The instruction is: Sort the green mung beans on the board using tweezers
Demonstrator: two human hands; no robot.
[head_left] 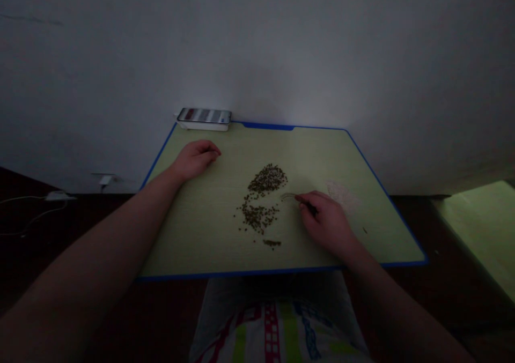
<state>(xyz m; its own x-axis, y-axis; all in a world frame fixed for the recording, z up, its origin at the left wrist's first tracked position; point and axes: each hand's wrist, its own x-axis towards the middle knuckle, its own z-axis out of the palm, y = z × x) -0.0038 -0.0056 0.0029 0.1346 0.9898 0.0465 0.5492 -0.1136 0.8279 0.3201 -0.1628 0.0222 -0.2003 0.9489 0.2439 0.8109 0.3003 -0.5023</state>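
My right hand [325, 217] is closed around a thin tool [290, 196] with a dark handle and a pale curved tip; its exact kind is too dim to tell. That tip lies on the tabletop, just right of a heap of small dark beans or seeds mixed with pale grains [270, 178]. Nearer to me is a looser scatter of the dark seeds [257, 215], and a short row of them [272, 243] lies closest to the front edge. Beside my right hand is a pale patch of fine grains [341, 194], partly hidden. My left hand [196, 159] rests on the left side, fingers curled, nothing visible in them.
The pale table [193, 245] has a blue rim and stands against a wall. At its back left corner a phone [205, 116] lies on a white box [203, 126]. A small dark sliver [365, 230] is on the right. A plug and cable [105, 180] are at the left wall.
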